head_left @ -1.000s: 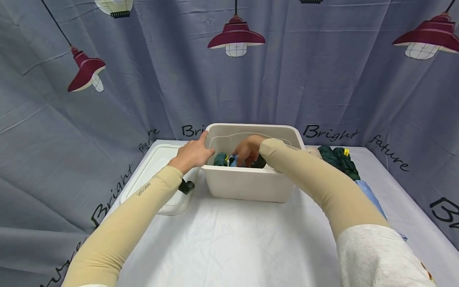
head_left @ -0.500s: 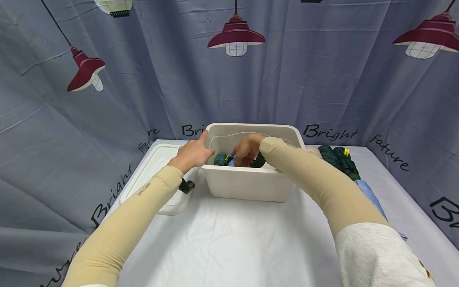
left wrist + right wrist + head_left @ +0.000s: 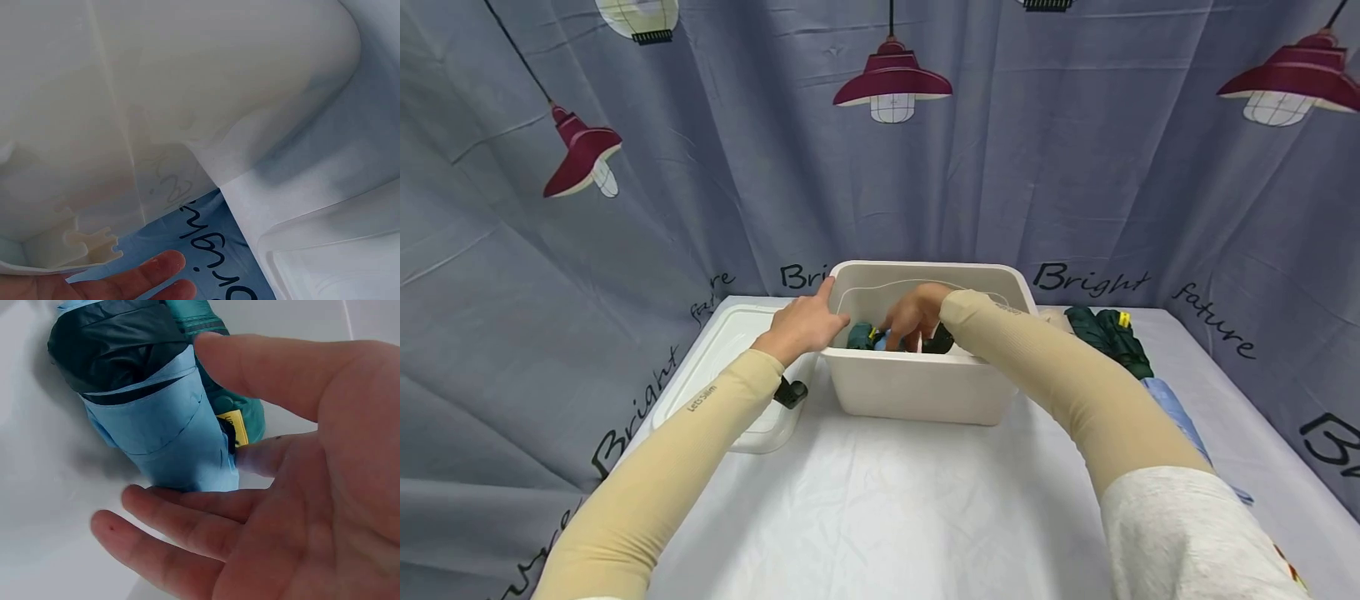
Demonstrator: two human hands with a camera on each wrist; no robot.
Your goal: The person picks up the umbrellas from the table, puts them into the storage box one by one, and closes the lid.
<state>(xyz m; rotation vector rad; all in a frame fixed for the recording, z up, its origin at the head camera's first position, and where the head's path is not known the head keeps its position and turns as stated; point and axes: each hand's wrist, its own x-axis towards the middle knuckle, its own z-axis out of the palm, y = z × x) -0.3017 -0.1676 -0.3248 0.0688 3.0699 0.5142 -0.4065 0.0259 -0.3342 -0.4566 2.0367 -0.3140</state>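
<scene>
A white plastic bin [image 3: 925, 385] stands mid-table. My left hand [image 3: 803, 325] rests against its left rim, and in the left wrist view its straight fingers [image 3: 145, 275] lie along the bin's outer wall [image 3: 187, 81]. My right hand [image 3: 913, 315] reaches inside the bin. There its fingers [image 3: 187, 540] are spread and straight beside a folded blue umbrella [image 3: 159, 434], without gripping it. A folded teal-green umbrella [image 3: 240, 412] with a yellow tag lies behind the blue one. Both umbrellas [image 3: 868, 336] show just above the bin's front wall.
The bin's clear lid [image 3: 730, 375] with a black clip [image 3: 788, 391] lies to the left. A dark green folded umbrella [image 3: 1108, 336] and a light blue one [image 3: 1174, 414] lie on the table to the right. A printed grey curtain [image 3: 625, 250] surrounds the table.
My right hand has risen slightly inside the bin. The left hand has stayed on the rim and the bin has not moved.
</scene>
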